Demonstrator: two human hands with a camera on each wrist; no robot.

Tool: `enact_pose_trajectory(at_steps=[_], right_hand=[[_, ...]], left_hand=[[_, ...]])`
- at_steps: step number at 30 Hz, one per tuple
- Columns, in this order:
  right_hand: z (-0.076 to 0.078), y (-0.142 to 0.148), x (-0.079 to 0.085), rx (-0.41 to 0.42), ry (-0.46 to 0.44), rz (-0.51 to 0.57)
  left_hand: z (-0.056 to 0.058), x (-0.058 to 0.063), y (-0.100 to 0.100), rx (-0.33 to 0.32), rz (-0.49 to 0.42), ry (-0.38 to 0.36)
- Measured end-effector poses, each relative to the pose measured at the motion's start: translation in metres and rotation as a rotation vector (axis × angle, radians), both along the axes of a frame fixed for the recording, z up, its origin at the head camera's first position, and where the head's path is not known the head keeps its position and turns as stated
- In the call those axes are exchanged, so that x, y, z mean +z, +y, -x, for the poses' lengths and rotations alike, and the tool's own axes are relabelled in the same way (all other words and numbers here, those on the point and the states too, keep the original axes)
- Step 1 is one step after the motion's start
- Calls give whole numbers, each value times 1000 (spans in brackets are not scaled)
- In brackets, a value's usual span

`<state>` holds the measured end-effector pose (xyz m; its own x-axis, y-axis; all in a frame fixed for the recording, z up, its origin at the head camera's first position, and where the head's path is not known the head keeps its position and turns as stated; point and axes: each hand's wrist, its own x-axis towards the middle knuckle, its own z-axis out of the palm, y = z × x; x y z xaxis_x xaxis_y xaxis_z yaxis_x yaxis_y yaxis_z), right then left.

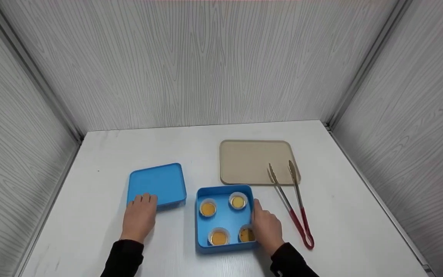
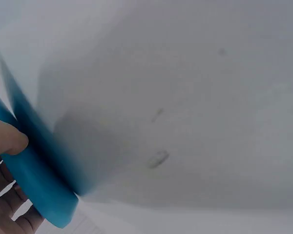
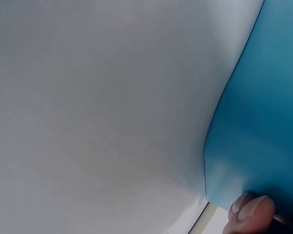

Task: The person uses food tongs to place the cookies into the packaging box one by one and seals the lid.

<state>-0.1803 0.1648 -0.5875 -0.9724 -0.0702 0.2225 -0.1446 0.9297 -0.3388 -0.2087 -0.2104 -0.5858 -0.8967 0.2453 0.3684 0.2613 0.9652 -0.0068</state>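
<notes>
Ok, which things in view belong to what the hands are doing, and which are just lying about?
In the job:
lid, held by the left hand
box, touched by the right hand
four cups, inside the box

Seemingly just lying about:
tray, beyond the box
tongs, untouched, tips over the tray

Lid left of box, tray behind, tongs right
</notes>
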Motion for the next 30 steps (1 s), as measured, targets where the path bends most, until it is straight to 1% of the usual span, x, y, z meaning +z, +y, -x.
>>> enact_pose_trajectory(at_steps=[7, 11, 14, 19, 22, 24, 26, 30], right_hand=[[0, 1, 0, -12, -10, 32], [0, 1, 1, -21, -45, 69], [1, 1, 2, -39, -82, 106], [1, 2, 3, -75, -153, 159], [1, 4, 3, -79, -161, 170], [0, 6, 5, -74, -145, 177], [0, 9, 6, -66, -110, 182], [1, 15, 8, -57, 5, 159]], left_hand=[[2, 23, -3, 27, 12, 39], [3, 36, -3, 50, 10, 83], [2, 50, -3, 58, 3, 121], [1, 72, -6, 36, -38, 189], [0, 83, -6, 23, -61, 203], [-2, 90, -5, 16, -79, 202], [-4, 98, -4, 10, -102, 206], [-9, 114, 3, -11, -142, 237]])
